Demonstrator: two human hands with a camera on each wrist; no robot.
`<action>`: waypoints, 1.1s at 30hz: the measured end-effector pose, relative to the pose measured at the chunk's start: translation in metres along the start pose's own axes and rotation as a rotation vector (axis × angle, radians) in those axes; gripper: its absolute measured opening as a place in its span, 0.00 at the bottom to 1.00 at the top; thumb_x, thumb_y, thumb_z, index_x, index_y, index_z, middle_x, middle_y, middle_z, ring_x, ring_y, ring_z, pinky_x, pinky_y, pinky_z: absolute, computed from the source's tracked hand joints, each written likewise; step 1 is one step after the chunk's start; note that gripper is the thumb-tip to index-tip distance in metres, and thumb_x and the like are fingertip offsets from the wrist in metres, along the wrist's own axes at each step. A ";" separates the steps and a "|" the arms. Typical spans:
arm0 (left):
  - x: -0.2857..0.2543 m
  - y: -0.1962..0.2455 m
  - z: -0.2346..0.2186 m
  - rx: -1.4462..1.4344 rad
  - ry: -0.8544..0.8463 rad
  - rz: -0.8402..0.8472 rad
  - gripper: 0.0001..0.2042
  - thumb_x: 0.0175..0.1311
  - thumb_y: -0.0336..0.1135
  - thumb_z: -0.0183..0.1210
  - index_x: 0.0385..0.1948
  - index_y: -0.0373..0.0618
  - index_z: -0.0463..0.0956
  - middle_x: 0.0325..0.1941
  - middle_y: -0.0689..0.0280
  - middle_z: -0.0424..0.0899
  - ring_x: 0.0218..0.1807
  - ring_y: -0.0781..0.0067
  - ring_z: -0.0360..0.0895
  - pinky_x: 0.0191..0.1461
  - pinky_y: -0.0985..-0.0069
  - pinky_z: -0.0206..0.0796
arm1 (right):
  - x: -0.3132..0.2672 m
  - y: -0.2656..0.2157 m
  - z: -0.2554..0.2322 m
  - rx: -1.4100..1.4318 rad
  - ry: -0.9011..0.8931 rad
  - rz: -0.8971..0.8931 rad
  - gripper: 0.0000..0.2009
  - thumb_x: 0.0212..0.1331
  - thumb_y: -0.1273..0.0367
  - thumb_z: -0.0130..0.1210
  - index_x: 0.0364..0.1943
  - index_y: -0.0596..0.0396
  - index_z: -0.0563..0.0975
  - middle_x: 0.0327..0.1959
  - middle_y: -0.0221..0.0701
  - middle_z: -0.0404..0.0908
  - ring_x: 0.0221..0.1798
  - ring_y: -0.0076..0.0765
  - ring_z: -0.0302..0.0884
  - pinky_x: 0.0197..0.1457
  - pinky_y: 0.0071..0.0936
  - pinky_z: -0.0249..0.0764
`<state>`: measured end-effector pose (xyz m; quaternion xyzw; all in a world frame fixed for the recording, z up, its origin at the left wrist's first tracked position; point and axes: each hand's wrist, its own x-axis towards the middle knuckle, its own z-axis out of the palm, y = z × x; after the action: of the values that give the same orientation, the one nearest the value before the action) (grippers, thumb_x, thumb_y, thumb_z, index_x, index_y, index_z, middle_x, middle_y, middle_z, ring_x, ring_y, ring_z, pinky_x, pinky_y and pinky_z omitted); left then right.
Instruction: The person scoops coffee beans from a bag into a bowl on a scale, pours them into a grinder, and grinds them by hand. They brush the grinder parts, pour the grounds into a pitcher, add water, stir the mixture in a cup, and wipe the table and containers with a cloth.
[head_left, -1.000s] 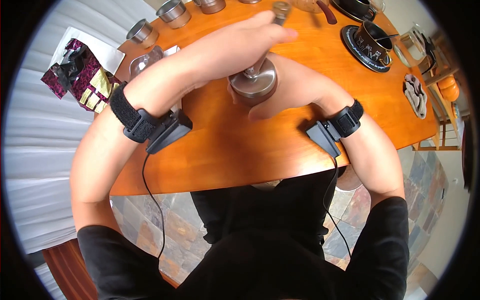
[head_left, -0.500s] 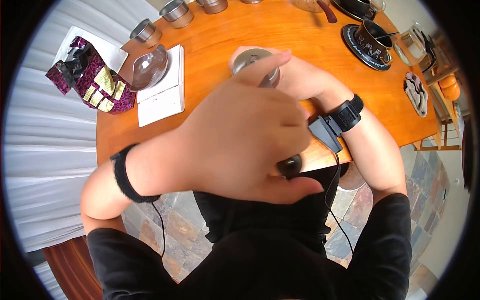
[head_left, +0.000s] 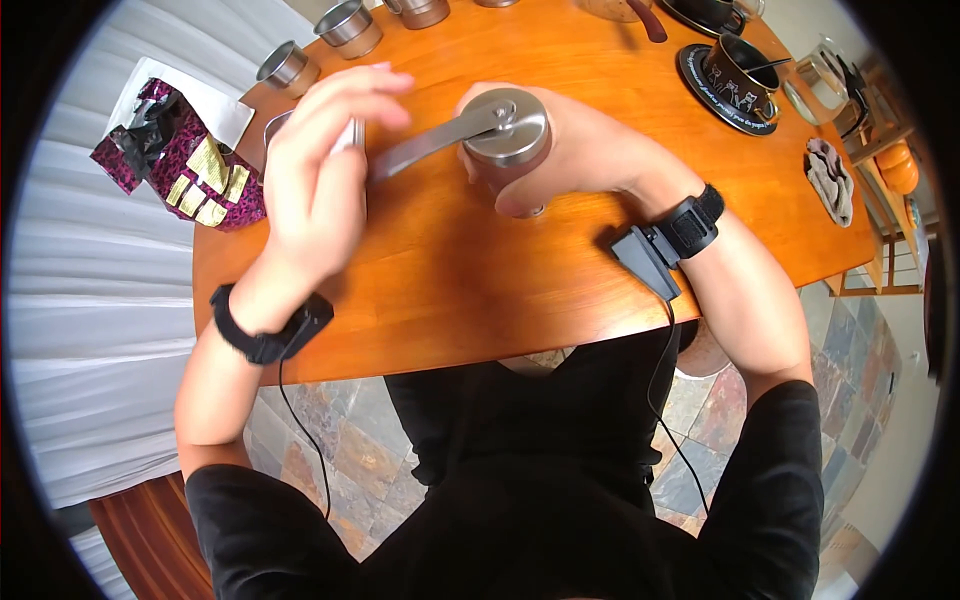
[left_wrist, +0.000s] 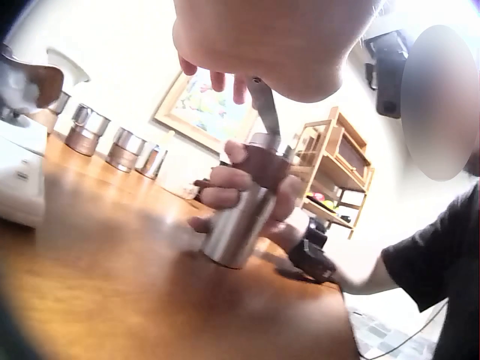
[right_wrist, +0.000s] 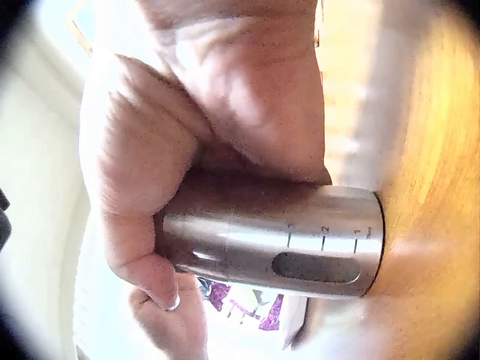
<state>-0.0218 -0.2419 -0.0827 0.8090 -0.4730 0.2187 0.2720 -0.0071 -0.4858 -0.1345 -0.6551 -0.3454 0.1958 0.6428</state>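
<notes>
At upper centre the right hand (head_left: pixel 580 155) encircles the grinder (head_left: pixel 508 148), seemingly for steadiness, while the left hand (head_left: pixel 322 185) (fingers loosely spread, any grip hidden) meets the crank (head_left: pixel 432 144).

Head view looks down; wrist views share the grinder (right_wrist: pixel 307 225) side-on.

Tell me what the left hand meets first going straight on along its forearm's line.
Probably one of the metal cups at the far side of the table, which the left hand points toward in the head view. Depth is unclear; being raised, it might pass above.
</notes>
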 end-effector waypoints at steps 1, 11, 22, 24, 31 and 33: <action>-0.001 -0.015 0.006 -0.138 0.080 -0.218 0.18 0.52 0.23 0.42 0.39 0.37 0.81 0.54 0.58 0.83 0.59 0.59 0.78 0.67 0.61 0.64 | 0.000 -0.003 0.002 -0.038 -0.015 0.019 0.18 0.41 0.76 0.67 0.38 0.54 0.72 0.28 0.27 0.77 0.26 0.23 0.77 0.28 0.23 0.74; 0.057 -0.011 0.066 -0.933 0.190 -0.844 0.19 0.71 0.40 0.52 0.59 0.39 0.69 0.49 0.64 0.78 0.48 0.80 0.72 0.53 0.79 0.65 | 0.003 0.007 0.000 -0.148 -0.114 -0.030 0.16 0.41 0.76 0.65 0.37 0.57 0.72 0.21 0.28 0.76 0.19 0.24 0.74 0.22 0.23 0.71; 0.079 0.050 0.040 -0.467 -0.518 -0.470 0.17 0.63 0.38 0.59 0.49 0.39 0.76 0.44 0.61 0.84 0.49 0.72 0.80 0.59 0.73 0.68 | -0.008 0.006 -0.004 -0.147 -0.093 -0.032 0.13 0.43 0.75 0.66 0.35 0.58 0.77 0.25 0.27 0.78 0.25 0.24 0.76 0.27 0.23 0.71; 0.070 0.056 0.054 -0.247 -0.299 -0.110 0.14 0.58 0.40 0.62 0.41 0.42 0.80 0.38 0.63 0.84 0.44 0.69 0.82 0.60 0.62 0.67 | -0.011 0.009 -0.007 -0.109 -0.074 -0.036 0.14 0.43 0.75 0.66 0.36 0.58 0.77 0.27 0.27 0.79 0.27 0.23 0.76 0.29 0.22 0.71; 0.040 0.080 0.033 -0.214 -0.335 0.149 0.15 0.49 0.44 0.71 0.28 0.48 0.75 0.29 0.73 0.82 0.35 0.64 0.82 0.75 0.44 0.47 | 0.000 0.014 -0.007 -0.103 -0.066 -0.003 0.19 0.43 0.75 0.69 0.43 0.56 0.77 0.34 0.26 0.80 0.35 0.22 0.77 0.38 0.22 0.74; 0.030 0.081 0.027 -0.236 -0.312 0.174 0.12 0.50 0.40 0.69 0.26 0.48 0.75 0.27 0.72 0.82 0.35 0.64 0.83 0.77 0.43 0.44 | 0.005 0.015 -0.005 -0.153 -0.090 -0.049 0.18 0.43 0.75 0.69 0.42 0.57 0.78 0.32 0.27 0.81 0.34 0.22 0.78 0.35 0.21 0.74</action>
<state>-0.0774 -0.3110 -0.0659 0.7515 -0.5999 0.0568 0.2685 0.0026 -0.4848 -0.1479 -0.6844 -0.4037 0.1823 0.5792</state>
